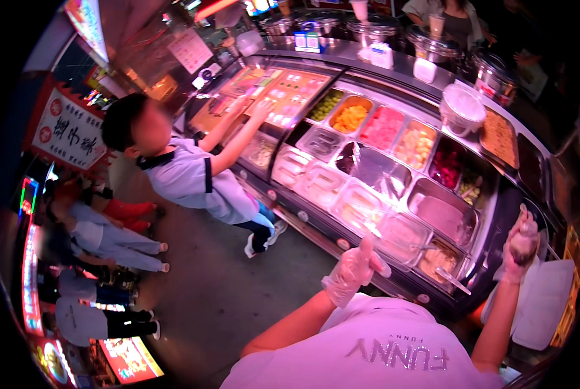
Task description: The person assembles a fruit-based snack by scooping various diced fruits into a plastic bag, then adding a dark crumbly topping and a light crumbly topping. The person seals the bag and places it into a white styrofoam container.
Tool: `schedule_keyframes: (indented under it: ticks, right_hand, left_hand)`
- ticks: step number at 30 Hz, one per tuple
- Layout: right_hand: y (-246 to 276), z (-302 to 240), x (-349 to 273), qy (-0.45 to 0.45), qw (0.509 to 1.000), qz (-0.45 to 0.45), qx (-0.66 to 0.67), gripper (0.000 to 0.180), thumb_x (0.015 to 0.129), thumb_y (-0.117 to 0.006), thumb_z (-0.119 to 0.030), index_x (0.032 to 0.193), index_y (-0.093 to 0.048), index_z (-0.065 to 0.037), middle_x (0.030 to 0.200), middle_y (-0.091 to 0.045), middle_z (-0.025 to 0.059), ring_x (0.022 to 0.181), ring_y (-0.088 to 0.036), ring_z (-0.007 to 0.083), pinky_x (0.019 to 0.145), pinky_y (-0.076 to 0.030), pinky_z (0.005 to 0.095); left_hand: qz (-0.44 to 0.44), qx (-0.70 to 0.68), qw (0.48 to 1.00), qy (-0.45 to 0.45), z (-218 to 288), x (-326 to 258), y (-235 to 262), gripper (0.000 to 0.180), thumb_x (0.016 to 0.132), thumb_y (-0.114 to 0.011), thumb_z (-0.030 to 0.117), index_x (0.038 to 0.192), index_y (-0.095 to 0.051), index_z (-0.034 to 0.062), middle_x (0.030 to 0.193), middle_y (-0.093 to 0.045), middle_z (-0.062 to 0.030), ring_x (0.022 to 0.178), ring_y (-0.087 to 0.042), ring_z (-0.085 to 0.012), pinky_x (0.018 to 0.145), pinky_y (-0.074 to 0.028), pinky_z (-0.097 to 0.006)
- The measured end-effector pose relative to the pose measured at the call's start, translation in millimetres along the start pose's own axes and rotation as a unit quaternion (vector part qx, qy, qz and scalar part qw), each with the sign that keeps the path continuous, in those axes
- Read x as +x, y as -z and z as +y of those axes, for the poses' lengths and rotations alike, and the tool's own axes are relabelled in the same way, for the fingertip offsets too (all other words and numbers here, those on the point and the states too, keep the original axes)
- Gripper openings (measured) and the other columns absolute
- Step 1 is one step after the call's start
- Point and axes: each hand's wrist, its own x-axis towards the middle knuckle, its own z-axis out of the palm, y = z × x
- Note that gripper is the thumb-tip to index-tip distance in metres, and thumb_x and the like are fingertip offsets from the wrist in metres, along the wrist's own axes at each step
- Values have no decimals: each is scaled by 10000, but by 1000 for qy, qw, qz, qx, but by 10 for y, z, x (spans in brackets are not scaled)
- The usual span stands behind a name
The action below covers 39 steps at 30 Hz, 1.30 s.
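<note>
My left hand (355, 272), in a clear plastic glove, is held up in front of the near edge of the topping counter (313, 217). Its fingers point upward and spread apart, and nothing shows in them. Closest to it are a clear-lidded tub (403, 238) and a small pan of tan paste (438, 259) with a spoon handle (452, 280) sticking out. My right hand (522, 243), gloved too, is raised by the counter's right end. Its fingers are curled, with a dark patch at the palm; whatever they hold cannot be made out.
Pans hold yellow fruit cubes (351, 115), pink cubes (382, 127) and a purple-grey paste (440, 211). A white bucket (462, 110) stands behind. A co-worker (193, 165) reaches over the counter's left section. White lids (544, 298) lie at right. Several people stand on the left.
</note>
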Motion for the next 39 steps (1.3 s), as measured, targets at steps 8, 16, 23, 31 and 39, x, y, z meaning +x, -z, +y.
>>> schedule_keyframes:
  ticks: [8, 16, 23, 31, 39]
  right_hand:
    - [18, 330, -323, -44, 998, -28, 36, 547, 1032, -463, -225, 1555, -364, -99, 1586, -403, 137, 1365, -501, 325, 1117, -436, 446]
    - [-82, 475, -179, -59, 996, -42, 45, 527, 1055, -421, -190, 1572, -341, -125, 1641, -314, 98, 1311, -535, 344, 1111, -439, 447]
    - [-133, 685, -23, -163, 983, -64, 48, 533, 1056, -434, -233, 1580, -340, -213, 1544, -446, 149, 1303, -542, 337, 1110, -428, 477]
    - [-229, 901, -11, -125, 990, -70, -7, 552, 1051, -452, -197, 1587, -321, -217, 1555, -431, 151, 1322, -532, 327, 1096, -447, 461]
    - [-446, 1086, -130, -61, 997, -14, -34, 562, 1015, -547, -348, 1543, -410, -212, 1523, -477, 146, 1254, -582, 303, 1016, -504, 483]
  left_hand:
    - [49, -20, 995, 86, 116, -11, 221, 787, 1006, -402, 672, 637, -637, 18, 628, -608, -50, 584, -545, -151, 619, -447, -286]
    - [69, 27, 994, -82, -117, -37, 366, 681, 1062, -396, 521, 693, -620, -6, 632, -603, -71, 677, -596, -164, 781, -479, -296]
    - [105, 210, 966, -109, -601, -12, 581, 332, 1031, -528, 328, 1083, -638, 19, 666, -589, -43, 620, -594, -126, 639, -476, -272]
    - [186, 537, 734, -373, -494, 24, 610, 878, 792, -675, 8, 1541, -227, -89, 769, -605, 17, 690, -602, -64, 721, -472, -242]
    - [48, 273, 905, -323, -498, 275, 630, 768, 883, -591, 1, 1530, -185, -81, 702, -619, -35, 561, -565, -152, 545, -490, -293]
